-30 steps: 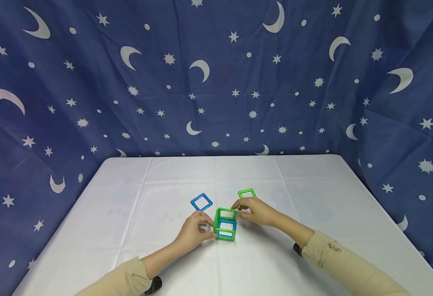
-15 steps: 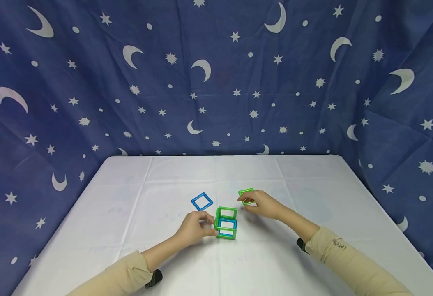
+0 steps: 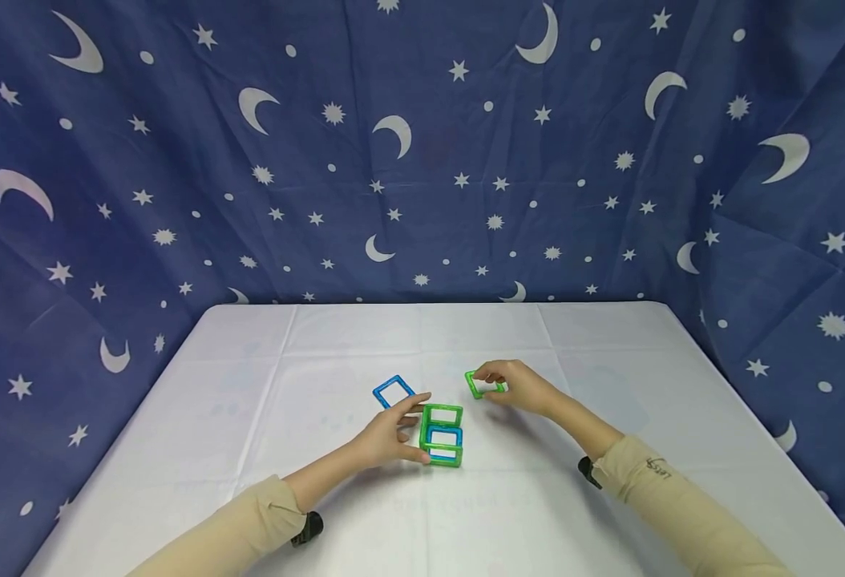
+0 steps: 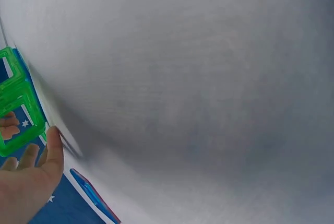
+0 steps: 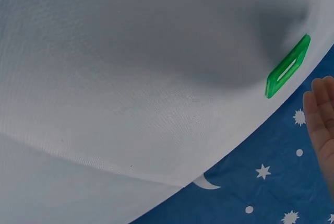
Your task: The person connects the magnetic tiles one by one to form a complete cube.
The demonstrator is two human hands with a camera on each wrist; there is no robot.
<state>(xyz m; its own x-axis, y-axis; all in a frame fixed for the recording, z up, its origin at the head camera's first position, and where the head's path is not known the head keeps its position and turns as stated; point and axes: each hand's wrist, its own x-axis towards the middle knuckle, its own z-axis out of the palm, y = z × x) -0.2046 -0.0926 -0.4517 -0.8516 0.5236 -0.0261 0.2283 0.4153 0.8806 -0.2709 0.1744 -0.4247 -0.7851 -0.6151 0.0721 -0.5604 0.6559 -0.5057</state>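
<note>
An open-topped box of green and blue magnetic tiles (image 3: 442, 447) stands on the white table in the head view. Beside its left wall is my left hand (image 3: 386, 437), thumb near the front corner and index finger stretched past the back corner. The left wrist view shows its fingers (image 4: 54, 145) extended near the green frames (image 4: 35, 114). Farther back and right, my right hand (image 3: 525, 389) hovers over a loose green square magnetic tile (image 3: 471, 386). In the right wrist view that tile (image 5: 300, 51) lies flat, apart from the straight fingers (image 5: 314, 114).
A loose blue square magnetic tile (image 3: 385, 384) lies behind my left hand, partly covered by its fingers in the head view. White cloth covers the table (image 3: 336, 336). A blue curtain (image 3: 437, 232) with moons and stars hangs behind it.
My right hand has left the box's right side and moved back and right to the loose green tile. My left fingers have spread wider along the box's left side.
</note>
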